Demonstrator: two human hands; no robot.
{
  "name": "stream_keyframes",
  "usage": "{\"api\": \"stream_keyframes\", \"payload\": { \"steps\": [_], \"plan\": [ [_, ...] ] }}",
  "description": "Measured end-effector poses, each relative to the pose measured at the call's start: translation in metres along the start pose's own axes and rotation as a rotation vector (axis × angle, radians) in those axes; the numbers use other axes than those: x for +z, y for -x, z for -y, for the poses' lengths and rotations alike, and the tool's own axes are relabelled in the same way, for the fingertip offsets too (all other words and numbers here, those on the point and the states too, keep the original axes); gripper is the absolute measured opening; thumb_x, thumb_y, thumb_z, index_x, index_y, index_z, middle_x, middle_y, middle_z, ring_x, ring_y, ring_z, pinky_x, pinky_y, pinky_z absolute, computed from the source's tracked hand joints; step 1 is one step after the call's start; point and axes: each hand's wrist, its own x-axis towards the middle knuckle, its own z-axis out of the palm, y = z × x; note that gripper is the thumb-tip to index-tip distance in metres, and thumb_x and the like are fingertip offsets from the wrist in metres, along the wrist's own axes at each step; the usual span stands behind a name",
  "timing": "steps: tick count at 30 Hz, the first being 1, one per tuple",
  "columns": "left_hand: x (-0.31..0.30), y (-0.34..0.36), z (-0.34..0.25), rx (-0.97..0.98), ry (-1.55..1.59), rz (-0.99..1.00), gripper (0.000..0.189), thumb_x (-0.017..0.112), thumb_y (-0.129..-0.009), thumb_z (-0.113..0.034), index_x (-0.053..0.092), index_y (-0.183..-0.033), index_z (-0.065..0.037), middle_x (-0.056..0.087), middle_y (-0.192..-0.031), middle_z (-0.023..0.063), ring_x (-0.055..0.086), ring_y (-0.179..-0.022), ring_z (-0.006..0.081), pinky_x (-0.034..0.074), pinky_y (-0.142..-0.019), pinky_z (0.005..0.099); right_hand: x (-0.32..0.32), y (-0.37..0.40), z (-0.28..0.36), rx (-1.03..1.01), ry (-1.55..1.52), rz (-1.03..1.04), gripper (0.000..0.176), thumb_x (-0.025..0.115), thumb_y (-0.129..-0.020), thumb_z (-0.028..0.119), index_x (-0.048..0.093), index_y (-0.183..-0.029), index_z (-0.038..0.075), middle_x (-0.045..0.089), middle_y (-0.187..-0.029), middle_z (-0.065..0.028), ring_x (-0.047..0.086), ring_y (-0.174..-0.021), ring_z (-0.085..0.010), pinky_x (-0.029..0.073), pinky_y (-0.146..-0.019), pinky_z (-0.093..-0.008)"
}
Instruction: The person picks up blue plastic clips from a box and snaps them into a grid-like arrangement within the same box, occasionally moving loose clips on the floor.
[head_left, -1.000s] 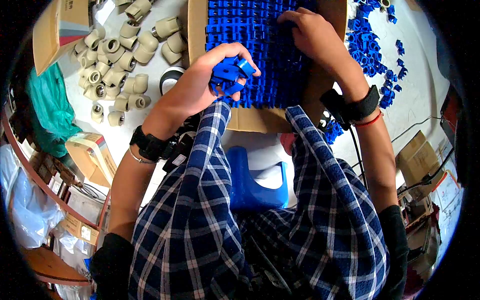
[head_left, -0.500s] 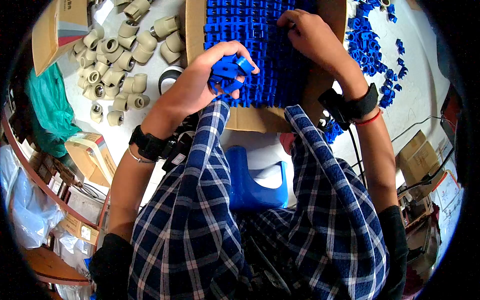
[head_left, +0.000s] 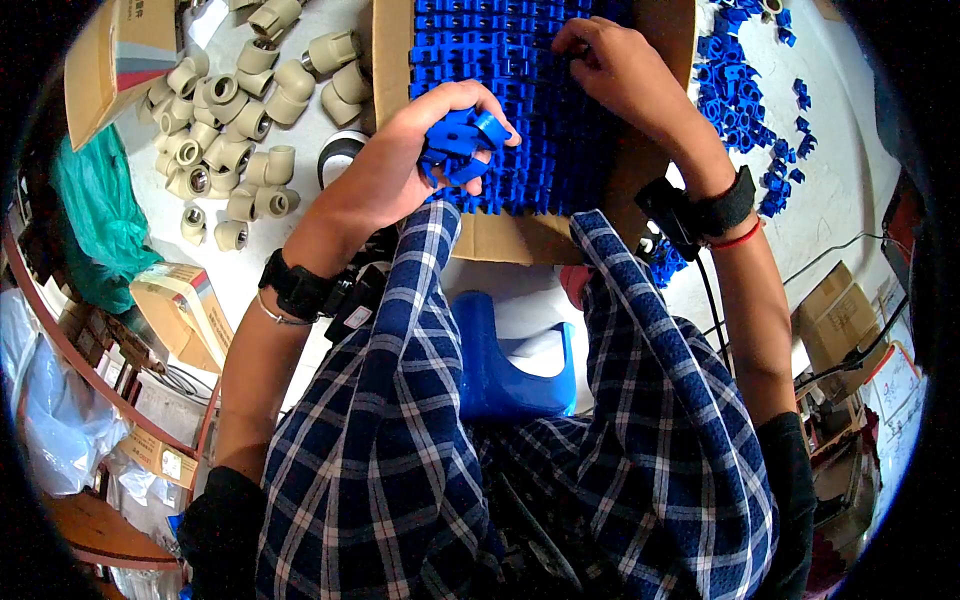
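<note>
Several loose blue plastic pipe clips (head_left: 458, 140) are cupped in my left hand (head_left: 415, 125), its fingers curled round them above the near left part of the cardboard box (head_left: 510, 240). Rows of similar blue clips (head_left: 480, 45) stand packed closely inside that box. Over the far right part of these rows is my right hand (head_left: 610, 65), fingers bent and thumb drawn in. Its fingertips are at the rows, and whatever they pinch is hidden or too small to make out.
Beige pipe fittings (head_left: 230, 130) lie in a heap on the left. Loose blue clips (head_left: 730, 95) are scattered right of the box. A blue plastic stool (head_left: 515, 385) shows between my knees. A green plastic bag (head_left: 105, 220) and an open carton (head_left: 120, 70) are at far left.
My right hand has shifted very slightly left over the rows. The left hand with its clips is nearly still.
</note>
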Motion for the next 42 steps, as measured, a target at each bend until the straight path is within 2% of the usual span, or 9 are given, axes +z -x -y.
{"api": "stream_keyframes", "payload": {
  "steps": [11,19,26,32,35,37,38,40,42],
  "plan": [
    [0.001,0.0,-0.001,-0.061,0.105,-0.014,0.035,0.039,-0.095,-0.034,0.058,-0.092,-0.006,0.061,-0.092,0.0074,0.051,-0.068,0.0103,0.044,-0.054,0.0235,0.004,-0.001,-0.004,-0.001,0.08,-0.024,0.026,0.057,-0.07,0.003,0.064,-0.094,0.006,0.063,-0.091,-0.0185,0.061,-0.088,-0.0368,0.049,-0.08,-0.0441],
    [-0.002,0.0,0.0,-0.088,0.228,0.019,0.035,0.039,-0.095,-0.035,0.058,-0.093,-0.006,0.061,-0.092,0.0071,0.051,-0.069,0.0109,0.044,-0.055,0.0243,0.002,-0.001,0.0,0.073,0.029,-0.117,0.018,0.058,-0.077,0.008,0.064,-0.094,0.007,0.064,-0.086,-0.0194,0.062,-0.083,-0.0376,0.051,-0.075,-0.045],
    [-0.002,-0.002,0.002,-0.103,0.258,0.0,0.035,0.04,-0.094,-0.035,0.059,-0.091,-0.006,0.062,-0.092,0.0075,0.052,-0.07,0.0112,0.044,-0.055,0.0245,0.003,0.0,-0.003,0.091,-0.013,-0.049,0.018,0.058,-0.079,0.011,0.064,-0.095,0.007,0.064,-0.085,-0.0195,0.063,-0.081,-0.0376,0.051,-0.074,-0.0446],
    [-0.001,-0.001,0.002,-0.103,0.246,-0.022,0.036,0.041,-0.094,-0.036,0.059,-0.091,-0.006,0.062,-0.092,0.0076,0.052,-0.07,0.0112,0.044,-0.055,0.0243,0.003,0.0,0.0,0.071,-0.059,-0.039,0.019,0.059,-0.077,0.011,0.064,-0.095,0.005,0.064,-0.083,-0.02,0.063,-0.079,-0.0373,0.051,-0.074,-0.0449],
    [0.0,-0.002,0.001,-0.066,0.119,-0.034,0.035,0.041,-0.094,-0.036,0.059,-0.091,-0.006,0.062,-0.092,0.0073,0.052,-0.07,0.0108,0.044,-0.054,0.0242,0.005,-0.001,-0.002,-0.044,0.027,-0.059,0.02,0.06,-0.076,0.013,0.065,-0.094,0.006,0.064,-0.085,-0.0186,0.062,-0.082,-0.0364,0.05,-0.076,-0.0439],
    [0.0,-0.001,0.001,-0.072,0.127,-0.034,0.035,0.041,-0.093,-0.036,0.059,-0.092,-0.006,0.062,-0.092,0.0071,0.052,-0.069,0.0106,0.044,-0.055,0.0242,0.009,-0.001,0.009,-0.12,0.145,-0.236,0.018,0.06,-0.078,0.014,0.067,-0.094,0.008,0.063,-0.086,-0.0162,0.059,-0.084,-0.0353,0.049,-0.078,-0.0422],
    [0.0,-0.001,0.001,-0.079,0.135,-0.033,0.035,0.041,-0.093,-0.036,0.059,-0.092,-0.006,0.062,-0.092,0.0069,0.052,-0.069,0.0105,0.044,-0.055,0.0241,0.007,0.002,0.015,-0.12,0.145,-0.236,0.018,0.06,-0.078,0.014,0.067,-0.094,0.008,0.063,-0.086,-0.0162,0.059,-0.084,-0.0353,0.049,-0.078,-0.0422],
    [0.001,-0.001,0.001,-0.075,0.122,-0.04,0.035,0.041,-0.093,-0.036,0.059,-0.093,-0.006,0.062,-0.092,0.0066,0.052,-0.069,0.0104,0.044,-0.055,0.024,-0.009,0.006,0.039,-0.151,0.042,-0.108,0.032,0.054,-0.077,0.002,0.062,-0.108,0.005,0.057,-0.089,-0.0168,0.05,-0.089,-0.0366,0.043,-0.083,-0.0411],
    [0.0,-0.002,0.002,-0.07,0.109,-0.047,0.035,0.041,-0.093,-0.036,0.059,-0.093,-0.006,0.062,-0.092,0.0064,0.052,-0.069,0.0104,0.044,-0.055,0.0239,-0.009,0.001,0.044,-0.098,0.03,0.004,0.029,0.056,-0.078,0.005,0.063,-0.106,0.005,0.056,-0.092,-0.0162,0.047,-0.096,-0.0365,0.041,-0.087,-0.0401]
  ]
}}
